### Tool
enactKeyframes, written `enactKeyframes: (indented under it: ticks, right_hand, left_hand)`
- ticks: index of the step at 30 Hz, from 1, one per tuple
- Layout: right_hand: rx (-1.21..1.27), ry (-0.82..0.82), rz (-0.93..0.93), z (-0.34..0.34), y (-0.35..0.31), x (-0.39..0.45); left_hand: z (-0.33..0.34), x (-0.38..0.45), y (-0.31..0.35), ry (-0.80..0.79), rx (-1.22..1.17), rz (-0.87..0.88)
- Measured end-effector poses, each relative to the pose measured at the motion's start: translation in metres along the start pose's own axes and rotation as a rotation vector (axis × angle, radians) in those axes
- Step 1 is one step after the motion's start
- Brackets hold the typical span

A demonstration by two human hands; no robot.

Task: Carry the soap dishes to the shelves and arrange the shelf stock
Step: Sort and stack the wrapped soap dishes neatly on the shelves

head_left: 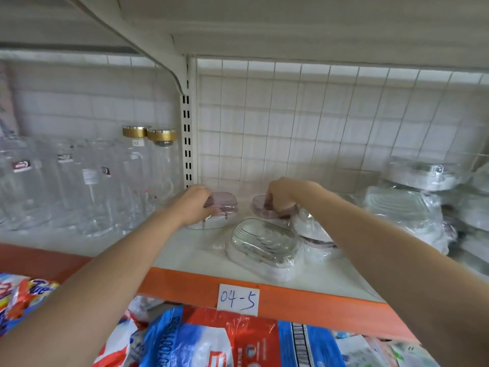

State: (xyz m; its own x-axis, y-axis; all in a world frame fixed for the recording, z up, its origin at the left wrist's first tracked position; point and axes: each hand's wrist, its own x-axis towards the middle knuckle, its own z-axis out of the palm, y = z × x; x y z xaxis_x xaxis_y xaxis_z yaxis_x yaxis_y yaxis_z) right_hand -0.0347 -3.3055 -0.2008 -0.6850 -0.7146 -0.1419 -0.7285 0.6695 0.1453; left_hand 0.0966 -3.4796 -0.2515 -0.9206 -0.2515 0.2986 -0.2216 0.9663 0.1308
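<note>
Soap dishes sit on the white shelf (185,250), whose orange front edge carries a paper label (238,299) reading "04-5". Taking that label as the mark: far up and to its left stands a row of clear glass bottles (87,186), two of them with gold caps. Up and to its right lies a heap of wrapped dishes (412,207) stacked against the wire grid back. Below the label, printed bags (211,340) fill the lower shelf. Just above the label rests a clear wrapped dish (264,243), lying flat near the shelf's front. Behind it, a pink-lidded dish (225,201) sits up and slightly left of the label, the left hand (197,205) gripping its near side with curled fingers. Another pink dish (260,206) lies up and slightly right of the label, where the right hand (281,197) holds it from above, fingers bent round its rim.
</note>
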Motion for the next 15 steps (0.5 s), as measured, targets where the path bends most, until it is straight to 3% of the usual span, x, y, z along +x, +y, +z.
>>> enactKeyframes:
  ticks: [5,9,15]
  right_hand:
    - [0.067,0.010,-0.055,-0.008,-0.003,0.004]
    - [-0.110,-0.138,0.003,-0.010,0.005,0.015]
    - [-0.185,-0.262,-0.008,-0.011,0.007,0.029]
  left_hand:
    - [-0.001,-0.006,-0.008,-0.026,0.012,-0.012]
    - [-0.005,-0.006,-0.020,-0.039,0.000,-0.031]
    - [-0.004,-0.005,-0.024,-0.083,0.008,-0.055]
